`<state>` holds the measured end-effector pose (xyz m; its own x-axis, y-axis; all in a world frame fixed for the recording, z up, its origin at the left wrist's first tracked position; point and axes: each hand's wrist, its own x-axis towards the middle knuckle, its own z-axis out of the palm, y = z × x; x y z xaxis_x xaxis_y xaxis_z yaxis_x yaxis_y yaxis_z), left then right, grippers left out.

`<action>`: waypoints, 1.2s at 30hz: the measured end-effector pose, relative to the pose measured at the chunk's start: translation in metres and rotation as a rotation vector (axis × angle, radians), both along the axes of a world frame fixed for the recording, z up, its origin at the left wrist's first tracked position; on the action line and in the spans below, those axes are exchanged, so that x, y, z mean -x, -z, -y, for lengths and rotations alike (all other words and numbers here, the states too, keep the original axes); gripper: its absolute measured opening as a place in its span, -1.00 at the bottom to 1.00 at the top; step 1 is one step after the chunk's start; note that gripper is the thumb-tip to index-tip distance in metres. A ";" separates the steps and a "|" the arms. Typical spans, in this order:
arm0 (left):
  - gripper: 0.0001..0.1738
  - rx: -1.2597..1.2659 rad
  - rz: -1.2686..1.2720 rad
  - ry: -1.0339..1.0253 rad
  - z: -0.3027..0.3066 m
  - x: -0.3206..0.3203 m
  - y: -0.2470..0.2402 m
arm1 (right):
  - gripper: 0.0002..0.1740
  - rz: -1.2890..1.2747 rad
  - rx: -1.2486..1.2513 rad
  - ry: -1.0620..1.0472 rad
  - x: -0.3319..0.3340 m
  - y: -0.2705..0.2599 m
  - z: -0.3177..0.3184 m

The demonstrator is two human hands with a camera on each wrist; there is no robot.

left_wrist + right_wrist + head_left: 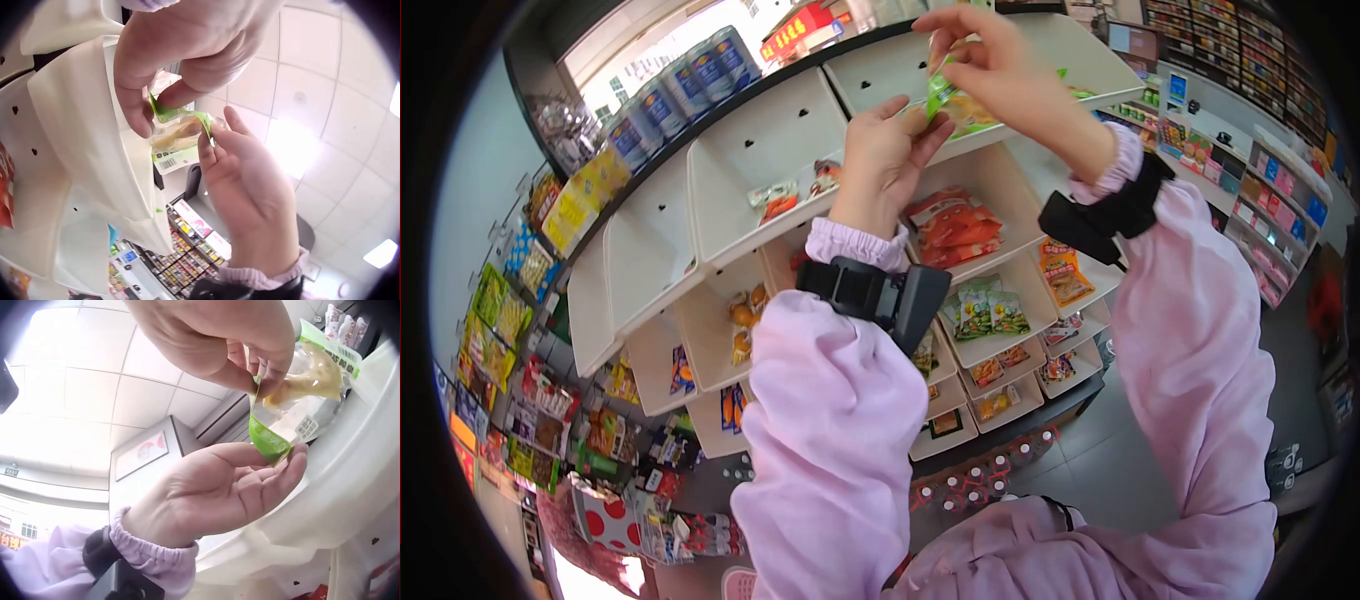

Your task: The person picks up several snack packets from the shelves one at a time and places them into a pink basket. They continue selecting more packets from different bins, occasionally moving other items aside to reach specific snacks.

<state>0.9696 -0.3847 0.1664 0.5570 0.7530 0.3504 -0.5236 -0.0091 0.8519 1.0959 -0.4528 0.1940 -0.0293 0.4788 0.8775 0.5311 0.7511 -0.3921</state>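
I have both arms raised and reaching forward to the top tier of the display, pink sleeves loose down to gathered cuffs, with the hands close together. The left hand point(883, 155) comes up from below with its palm turned upward; its thumb and fingers pinch the lower end of a green piece of packaging point(269, 440). The right hand point(1005, 85) is bent down at the wrist from above, and its grip is closed too, thumb and fingertips pinching the other end. The green piece runs between the two grips, thin, shiny and bent, with a crease along it. It sits over a white bin point(1090, 60) in the upper row, in front of a clear packet point(315, 375) that shows pale yellow food and a green printed label with a barcode. I cannot tell whether the green piece joins this packet, since the fingers cover part of the edge. Left of the hands, a neighbouring white bin point(750, 160) holds a few small packets, and red packets point(955, 225) lie in a bin below them.
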 end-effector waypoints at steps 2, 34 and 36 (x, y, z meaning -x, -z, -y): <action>-0.52 0.022 0.143 0.146 0.001 0.019 0.012 | -0.67 -0.011 -0.003 -0.072 0.028 -0.002 0.027; -0.59 0.940 0.276 -0.972 0.376 0.561 0.395 | -0.59 0.137 1.662 -1.293 0.577 0.461 0.150; -0.54 1.043 0.285 -0.990 0.389 0.584 0.420 | -0.61 0.228 1.658 -1.245 0.603 0.478 0.159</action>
